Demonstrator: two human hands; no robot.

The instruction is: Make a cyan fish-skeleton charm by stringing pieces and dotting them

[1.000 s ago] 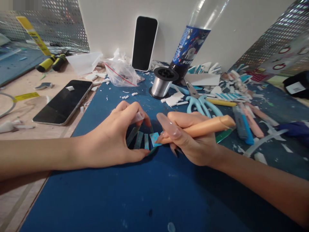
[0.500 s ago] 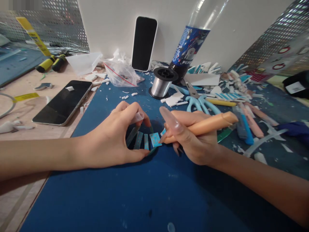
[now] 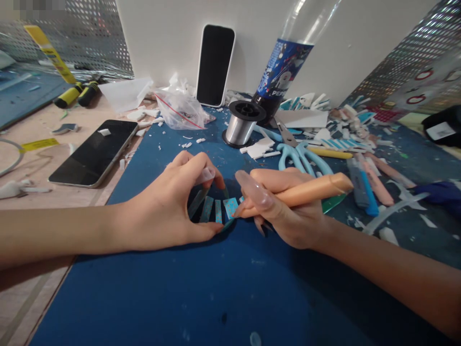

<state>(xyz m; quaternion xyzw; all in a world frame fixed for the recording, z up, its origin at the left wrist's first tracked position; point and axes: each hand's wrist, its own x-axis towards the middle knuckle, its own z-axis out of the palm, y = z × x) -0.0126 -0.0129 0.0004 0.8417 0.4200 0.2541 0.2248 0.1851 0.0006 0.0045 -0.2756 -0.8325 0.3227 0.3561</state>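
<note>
My left hand [image 3: 169, 206] rests on the blue mat [image 3: 201, 288], thumb and fingers curved round several small light-blue strips [image 3: 212, 210] and pressing them down. My right hand [image 3: 284, 206] is closed round an orange craft knife [image 3: 306, 190], whose tip touches the rightmost blue piece [image 3: 230, 206]. The blade itself is hidden by my fingers.
A dark phone [image 3: 95, 151] lies at the left, another phone [image 3: 215, 65] leans on the wall. Behind my hands are a wire spool [image 3: 242, 124], a tilted bottle [image 3: 284, 67], a plastic bag [image 3: 180, 109] and light-blue scissors [image 3: 300, 154]. Markers [image 3: 363, 187] and foam scraps [image 3: 345, 125] crowd the right.
My right hand with the knife shifted slightly down and left against the blue piece. My left hand has stayed put.
</note>
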